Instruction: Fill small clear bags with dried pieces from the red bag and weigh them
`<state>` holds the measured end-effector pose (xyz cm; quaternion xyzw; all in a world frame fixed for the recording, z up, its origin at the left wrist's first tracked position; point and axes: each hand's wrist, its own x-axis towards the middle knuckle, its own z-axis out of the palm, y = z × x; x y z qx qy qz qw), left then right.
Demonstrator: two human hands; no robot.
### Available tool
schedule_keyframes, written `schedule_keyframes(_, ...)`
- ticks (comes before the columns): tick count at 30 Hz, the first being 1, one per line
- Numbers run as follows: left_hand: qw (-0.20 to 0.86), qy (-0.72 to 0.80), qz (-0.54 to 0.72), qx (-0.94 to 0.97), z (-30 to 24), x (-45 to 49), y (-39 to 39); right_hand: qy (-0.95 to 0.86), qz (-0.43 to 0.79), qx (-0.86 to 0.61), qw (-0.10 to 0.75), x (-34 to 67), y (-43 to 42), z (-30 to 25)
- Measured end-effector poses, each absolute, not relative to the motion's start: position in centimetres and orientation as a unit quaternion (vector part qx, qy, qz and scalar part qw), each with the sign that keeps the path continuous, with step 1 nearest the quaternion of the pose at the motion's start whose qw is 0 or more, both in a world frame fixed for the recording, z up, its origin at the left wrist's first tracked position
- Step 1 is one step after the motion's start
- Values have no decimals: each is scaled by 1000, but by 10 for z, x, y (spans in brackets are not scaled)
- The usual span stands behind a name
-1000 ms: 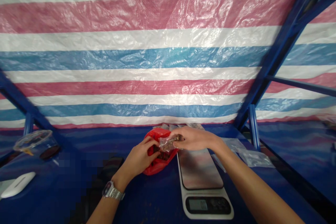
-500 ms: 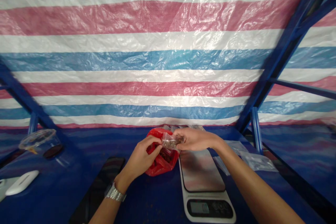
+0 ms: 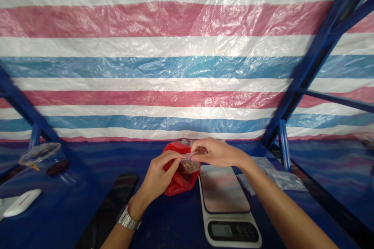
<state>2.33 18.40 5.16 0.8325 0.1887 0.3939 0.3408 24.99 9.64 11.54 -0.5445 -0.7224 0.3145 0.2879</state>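
Note:
A small clear zip bag (image 3: 191, 165) with brownish bits in its lower part hangs over an open red plastic bag (image 3: 177, 186). My left hand (image 3: 159, 173) pinches one end of the zip bag's top edge. At the other end my right hand (image 3: 216, 153) has thumb and fingers closed on the same edge. More brownish bits show inside the red bag. Just right of it lies a white kitchen scale (image 3: 224, 190) with a bare metal plate and a lit display.
Clear plastic bags (image 3: 280, 175) lie right of the scale. On the left are a dark phone (image 3: 125, 184), a clear plastic cup (image 3: 43, 159) and a white oval object (image 3: 22, 202). A striped sheet (image 3: 163, 66) hangs behind, with a blue metal frame (image 3: 304, 70) at the right.
The zip bag has turned from lying sideways between my hands to hanging down from its top edge. My right hand has shifted slightly up and left along it.

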Motion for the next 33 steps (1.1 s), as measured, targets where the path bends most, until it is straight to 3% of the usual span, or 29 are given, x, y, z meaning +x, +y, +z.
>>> schedule_keyframes(8,314,205,399,837,39,24,187,-678,439,-572,144,301,73,125)
schedule_keyframes(12,274,197,373,864,32,23,192,-671,375,-637,64,308,84,105)
schedule_keyframes(16,219,194,341,893,32,21,194,-705,304,-631,113,305,86,112)
schedule_keyframes(21,195,191,345,898,36,19,194,-687,297,-637,186,308,68,138)
schedule_keyframes(33,183,178,339,906,31,22,196,-688,295,-652,122,312,54,151)
